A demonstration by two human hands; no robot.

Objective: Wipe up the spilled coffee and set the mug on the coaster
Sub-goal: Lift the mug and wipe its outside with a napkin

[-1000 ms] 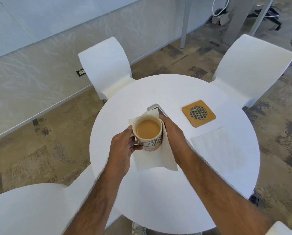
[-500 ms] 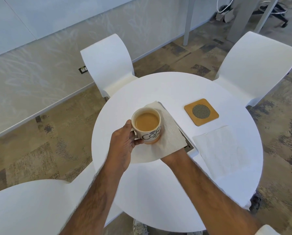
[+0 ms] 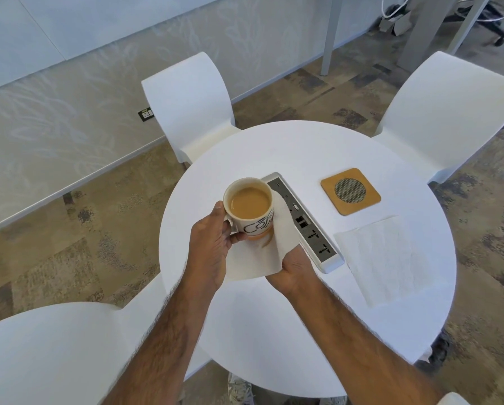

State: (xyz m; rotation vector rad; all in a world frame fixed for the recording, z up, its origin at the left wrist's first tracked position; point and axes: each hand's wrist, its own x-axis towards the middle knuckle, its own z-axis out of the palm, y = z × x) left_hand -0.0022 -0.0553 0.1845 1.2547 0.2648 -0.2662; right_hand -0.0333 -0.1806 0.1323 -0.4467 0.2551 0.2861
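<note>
One mug (image 3: pixel 249 210) gripped in the left hand (image 3: pixel 212 244), right hand (image 3: pixel 293 266) pinching one napkin (image 3: pixel 262 258); another napkin (image 3: pixel 383 258) and one coaster (image 3: pixel 350 190) lie apart on the tabletop (image 3: pixel 274 331).

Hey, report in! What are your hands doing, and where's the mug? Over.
Left hand holds mug, full. Right hand grips napkin under it. Coaster free, beyond socket strip.

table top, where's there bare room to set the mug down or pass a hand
Bare patches on the round white table: the wide near part in front of both arms, and the far rim behind the square wooden coaster. The coaster itself is free. Crowded: the middle, with the grey socket strip, flat white napkin and held napkin.
</note>
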